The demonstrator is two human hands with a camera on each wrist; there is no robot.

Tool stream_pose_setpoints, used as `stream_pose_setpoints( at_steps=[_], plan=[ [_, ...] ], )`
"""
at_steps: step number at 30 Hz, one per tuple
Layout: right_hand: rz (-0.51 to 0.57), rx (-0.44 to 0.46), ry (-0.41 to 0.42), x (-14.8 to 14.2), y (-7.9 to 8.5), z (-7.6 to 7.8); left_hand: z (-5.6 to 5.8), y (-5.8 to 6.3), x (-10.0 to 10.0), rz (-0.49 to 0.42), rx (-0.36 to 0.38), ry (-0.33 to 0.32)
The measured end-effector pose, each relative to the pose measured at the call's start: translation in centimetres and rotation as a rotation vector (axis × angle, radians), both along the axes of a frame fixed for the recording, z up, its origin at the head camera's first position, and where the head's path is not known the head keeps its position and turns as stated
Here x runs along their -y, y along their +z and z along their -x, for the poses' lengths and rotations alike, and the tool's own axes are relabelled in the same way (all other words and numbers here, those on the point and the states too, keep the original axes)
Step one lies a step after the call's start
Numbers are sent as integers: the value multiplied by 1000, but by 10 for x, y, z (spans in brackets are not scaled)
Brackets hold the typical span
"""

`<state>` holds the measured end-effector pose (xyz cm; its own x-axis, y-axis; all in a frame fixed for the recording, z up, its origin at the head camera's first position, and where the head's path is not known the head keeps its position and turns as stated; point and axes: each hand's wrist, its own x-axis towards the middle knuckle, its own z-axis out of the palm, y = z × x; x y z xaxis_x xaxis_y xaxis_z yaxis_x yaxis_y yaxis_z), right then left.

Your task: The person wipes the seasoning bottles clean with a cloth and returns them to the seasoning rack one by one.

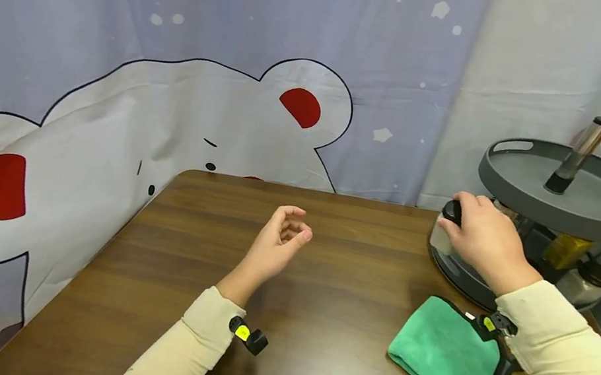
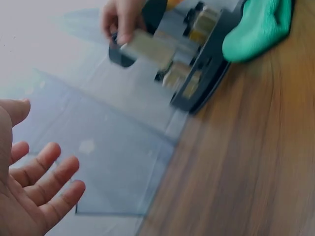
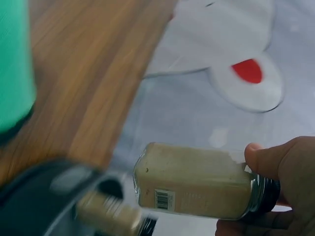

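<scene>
My right hand [image 1: 487,240] grips a glass spice jar [image 3: 197,179] by its black lid, over the left edge of the lower tier of a grey two-tier round rack [image 1: 568,208]. Pale tan powder fills much of the jar, and a small barcode label shows on its side. In the right wrist view the jar is lifted clear of a second jar [image 3: 108,214] in the rack. My left hand [image 1: 279,241] hovers over the wooden table [image 1: 312,324], fingers loosely bent, holding nothing.
A folded green cloth [image 1: 449,354] with a dark edge lies in front of the rack. Another black-lidded jar [image 1: 585,281] and a golden packet [image 1: 565,251] sit on the lower tier. A metal post [image 1: 584,154] rises from the upper tray. A patterned curtain [image 1: 181,113] hangs behind the table.
</scene>
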<state>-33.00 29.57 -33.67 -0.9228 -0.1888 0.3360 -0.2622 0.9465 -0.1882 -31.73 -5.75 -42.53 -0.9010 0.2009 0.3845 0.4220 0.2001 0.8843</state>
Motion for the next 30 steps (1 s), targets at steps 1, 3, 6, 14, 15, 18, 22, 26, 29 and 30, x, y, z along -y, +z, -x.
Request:
stream_pose_setpoints(
  at_steps=[1,3,6,14,15,18,22,26,29,30],
  plan=[
    [-27,2,-20,-6,-2,2,1,0,7,-7,-13,13],
    [-65,10,-51,-17,-8,6,2,-1,19,-8,-35,44],
    [-77,20,-83,-30,-16,11,5,-2,36,6,-49,87],
    [-131,121,-194,-46,-31,17,2,2,64,96,1,158],
    [-141,137,-207,-47,-32,17,-1,5,66,105,5,161],
    [-147,198,-230,-51,-35,17,-10,17,70,129,-2,167],
    [-116,294,-236,-57,-38,17,-18,24,74,151,-29,172],
    [-104,329,-250,-60,-39,17,-16,21,80,156,-38,172],
    [-108,322,-251,-59,-39,17,-7,9,86,163,-21,186],
    [-107,321,-251,-59,-39,17,-4,4,88,161,-16,188]
  ],
)
